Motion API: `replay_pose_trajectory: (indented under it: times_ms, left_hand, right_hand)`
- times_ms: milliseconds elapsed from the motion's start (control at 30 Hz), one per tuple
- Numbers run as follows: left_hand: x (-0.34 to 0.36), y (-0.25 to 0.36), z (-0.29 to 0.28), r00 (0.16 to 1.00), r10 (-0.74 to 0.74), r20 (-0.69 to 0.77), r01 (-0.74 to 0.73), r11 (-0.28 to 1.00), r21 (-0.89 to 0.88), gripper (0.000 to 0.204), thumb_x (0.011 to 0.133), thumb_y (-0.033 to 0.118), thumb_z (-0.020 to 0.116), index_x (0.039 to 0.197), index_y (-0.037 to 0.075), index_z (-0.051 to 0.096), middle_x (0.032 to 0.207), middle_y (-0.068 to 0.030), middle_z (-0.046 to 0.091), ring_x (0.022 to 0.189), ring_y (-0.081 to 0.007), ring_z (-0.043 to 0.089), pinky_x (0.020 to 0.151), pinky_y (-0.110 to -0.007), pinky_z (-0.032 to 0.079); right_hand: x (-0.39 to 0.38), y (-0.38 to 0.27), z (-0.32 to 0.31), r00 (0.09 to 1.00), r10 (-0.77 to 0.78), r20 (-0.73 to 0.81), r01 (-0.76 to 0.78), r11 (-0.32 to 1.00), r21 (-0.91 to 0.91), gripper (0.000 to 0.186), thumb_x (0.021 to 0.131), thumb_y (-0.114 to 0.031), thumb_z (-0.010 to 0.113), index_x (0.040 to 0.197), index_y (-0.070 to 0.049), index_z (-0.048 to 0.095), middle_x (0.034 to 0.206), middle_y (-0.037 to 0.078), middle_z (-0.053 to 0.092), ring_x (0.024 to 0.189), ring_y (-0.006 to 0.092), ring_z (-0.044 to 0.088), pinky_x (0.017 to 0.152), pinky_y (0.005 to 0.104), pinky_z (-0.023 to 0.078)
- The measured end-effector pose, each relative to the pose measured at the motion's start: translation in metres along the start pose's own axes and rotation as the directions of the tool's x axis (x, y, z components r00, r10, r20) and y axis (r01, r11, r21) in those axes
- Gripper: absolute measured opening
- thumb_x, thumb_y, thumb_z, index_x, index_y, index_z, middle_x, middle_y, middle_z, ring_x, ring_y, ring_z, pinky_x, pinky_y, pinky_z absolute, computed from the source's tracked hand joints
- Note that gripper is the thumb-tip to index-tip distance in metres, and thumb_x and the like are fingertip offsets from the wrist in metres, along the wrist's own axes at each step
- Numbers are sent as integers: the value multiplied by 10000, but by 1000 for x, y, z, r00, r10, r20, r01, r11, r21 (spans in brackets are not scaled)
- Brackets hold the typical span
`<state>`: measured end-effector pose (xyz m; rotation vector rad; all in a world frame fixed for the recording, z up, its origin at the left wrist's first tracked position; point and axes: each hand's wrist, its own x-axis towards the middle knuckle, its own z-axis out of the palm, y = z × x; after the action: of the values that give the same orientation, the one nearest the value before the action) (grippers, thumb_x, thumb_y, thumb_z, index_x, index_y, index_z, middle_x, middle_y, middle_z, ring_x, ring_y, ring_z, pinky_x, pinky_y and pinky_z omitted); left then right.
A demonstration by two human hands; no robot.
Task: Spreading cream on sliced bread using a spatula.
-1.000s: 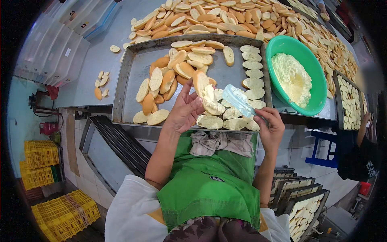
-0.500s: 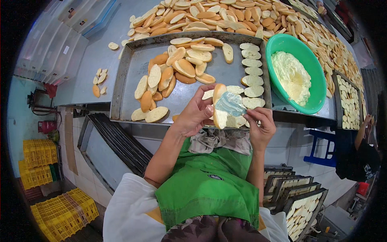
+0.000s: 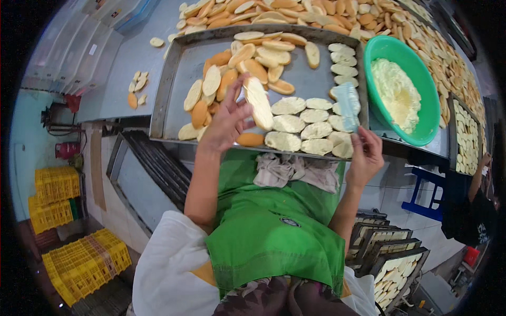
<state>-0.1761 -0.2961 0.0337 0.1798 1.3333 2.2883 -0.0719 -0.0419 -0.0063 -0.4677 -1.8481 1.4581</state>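
My left hand [image 3: 225, 125] is closed on an oval bread slice [image 3: 259, 105], tilted up with its cream-coated face showing, over the metal tray [image 3: 167, 79]. Between the fingertips of my right hand [image 3: 366, 155] is a pale blue spatula [image 3: 348, 108], its blade above the tray's right side. Rows of cream-spread slices [image 3: 288, 124] lie flat in the tray's right part. Loose plain slices [image 3: 212, 79] are heaped to the left, some crust up. Beside the tray's right wall stands a green bowl [image 3: 432, 97] of pale cream [image 3: 392, 92].
A large heap of bread slices [image 3: 316, 16] covers the table's far side. Another filled tray [image 3: 466, 137] sits at the right. Stacked trays [image 3: 390, 245] stand below the table, near a blue stool [image 3: 421, 195]. Yellow crates [image 3: 87, 268] are at lower left. Another person's arm [image 3: 478, 176] shows at far right.
My hands have moved apart. The left carried the bread slice leftward, and the right drew the spatula away to the right. Tray and bowl now appear slightly higher and farther right.
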Motion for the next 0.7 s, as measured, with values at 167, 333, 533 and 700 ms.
replay_pose_trajectory:
  times_ms: [167, 333, 533, 700]
  left_hand:
    - [-11, -29, -41, 960, -239, -144, 244, 970, 13, 681, 828, 181, 593, 1352, 156, 159, 1120, -106, 487, 982, -209, 538, 767, -410, 513]
    - [-12, -23, -56, 921, -311, -235, 341, 935, 99, 609, 856, 172, 546, 1339, 159, 175, 1178, -89, 437, 1039, -215, 502, 759, -437, 519]
    - [-25, 8, -58, 864, 67, -499, 129, 929, 348, 632, 840, 127, 560, 1328, 148, 159, 1179, -131, 438, 1022, -226, 509, 776, -368, 507]
    - [-26, -25, -76, 966, -47, -255, 181, 826, 533, 666, 717, -3, 658, 1226, 66, 234, 1065, -130, 504, 932, -188, 549, 720, -302, 501]
  right_hand:
    - [-2, 7, -6, 995, 97, -37, -94, 993, 75, 214, 698, 26, 681, 908, -11, 655, 907, 40, 571, 750, 78, 496, 649, 193, 401]
    - [0, 9, -11, 997, 70, -39, -67, 996, 64, 228, 703, 22, 679, 926, -19, 654, 918, 36, 569, 730, 70, 484, 640, 190, 398]
    - [-1, 9, -13, 997, 62, -46, -60, 998, 37, 221, 712, 23, 673, 928, -15, 652, 929, 42, 569, 740, 75, 490, 643, 193, 403]
    - [-2, 8, -11, 998, 69, -12, -69, 997, 30, 212, 720, 24, 666, 929, -5, 649, 932, 48, 570, 748, 78, 495, 652, 201, 410]
